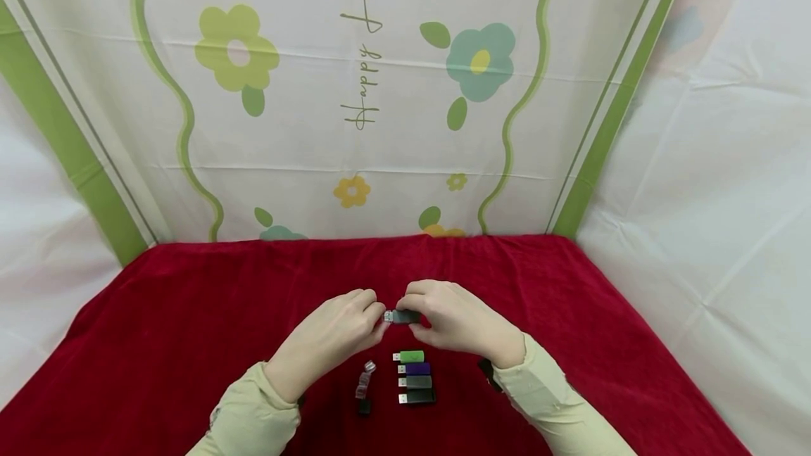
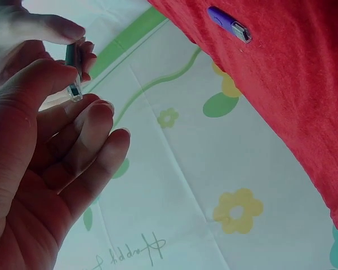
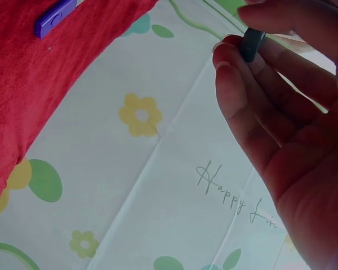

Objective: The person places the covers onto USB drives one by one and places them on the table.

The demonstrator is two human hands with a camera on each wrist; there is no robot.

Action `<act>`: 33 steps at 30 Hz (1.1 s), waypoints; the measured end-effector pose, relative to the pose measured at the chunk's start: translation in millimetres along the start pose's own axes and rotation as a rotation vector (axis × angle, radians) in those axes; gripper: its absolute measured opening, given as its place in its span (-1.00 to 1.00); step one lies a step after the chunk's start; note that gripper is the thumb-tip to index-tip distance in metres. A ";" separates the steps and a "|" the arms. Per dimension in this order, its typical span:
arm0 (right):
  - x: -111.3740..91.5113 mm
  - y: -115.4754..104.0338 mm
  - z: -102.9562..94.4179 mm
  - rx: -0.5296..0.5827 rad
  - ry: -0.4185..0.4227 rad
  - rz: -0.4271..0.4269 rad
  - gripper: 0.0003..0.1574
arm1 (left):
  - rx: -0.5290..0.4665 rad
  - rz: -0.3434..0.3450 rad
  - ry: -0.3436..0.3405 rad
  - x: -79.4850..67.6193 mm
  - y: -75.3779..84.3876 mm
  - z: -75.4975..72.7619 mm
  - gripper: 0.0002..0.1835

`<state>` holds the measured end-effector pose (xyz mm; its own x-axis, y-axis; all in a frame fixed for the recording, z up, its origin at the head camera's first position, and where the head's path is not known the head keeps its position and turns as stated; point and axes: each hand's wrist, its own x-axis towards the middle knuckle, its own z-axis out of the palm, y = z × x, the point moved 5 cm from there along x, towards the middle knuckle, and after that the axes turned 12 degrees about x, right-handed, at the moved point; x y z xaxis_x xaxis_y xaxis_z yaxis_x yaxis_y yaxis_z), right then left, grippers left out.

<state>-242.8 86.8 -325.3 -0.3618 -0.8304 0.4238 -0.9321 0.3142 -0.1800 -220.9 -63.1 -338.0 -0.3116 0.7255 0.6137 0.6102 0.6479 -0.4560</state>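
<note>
Both hands meet over the red cloth around one dark grey USB stick (image 1: pixel 405 317), its connector end facing left. The right hand (image 1: pixel 459 319) pinches the body between thumb and fingers; the grey body (image 3: pixel 252 45) shows at its fingertips in the right wrist view. At the other end, the left hand (image 1: pixel 336 333) has its thumb and forefinger on the clear cap (image 2: pixel 74 93) around the connector. Below the hands lie a green USB stick (image 1: pixel 412 356), a purple one (image 1: pixel 415 369), a grey one (image 1: pixel 416 382) and a black one (image 1: pixel 418 397), stacked in a row with bare connectors pointing left.
Left of the row lie several clear caps (image 1: pixel 364 384) and a black cap (image 1: pixel 364 407). The red cloth (image 1: pixel 190 329) covers the table, with a white flowered curtain (image 1: pixel 355 160) behind it and white fabric on both sides.
</note>
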 end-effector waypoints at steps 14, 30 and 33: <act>0.1 -0.7 -1.2 -0.011 0.009 -0.006 -0.72 | -0.004 -0.015 0.002 -0.7 -3.9 2.4 -0.83; 0.5 -0.3 -1.3 0.000 0.009 -0.003 -0.70 | 0.006 -0.004 -0.016 0.3 -1.3 -1.4 -0.83; 0.4 -0.9 -1.5 0.003 0.010 -0.003 -0.71 | 0.008 -0.005 -0.014 0.1 -1.2 -1.4 -0.82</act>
<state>-242.2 86.9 -323.6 -0.3591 -0.8268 0.4330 -0.9332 0.3104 -0.1811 -220.6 -64.1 -336.5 -0.3250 0.7252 0.6071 0.6030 0.6534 -0.4577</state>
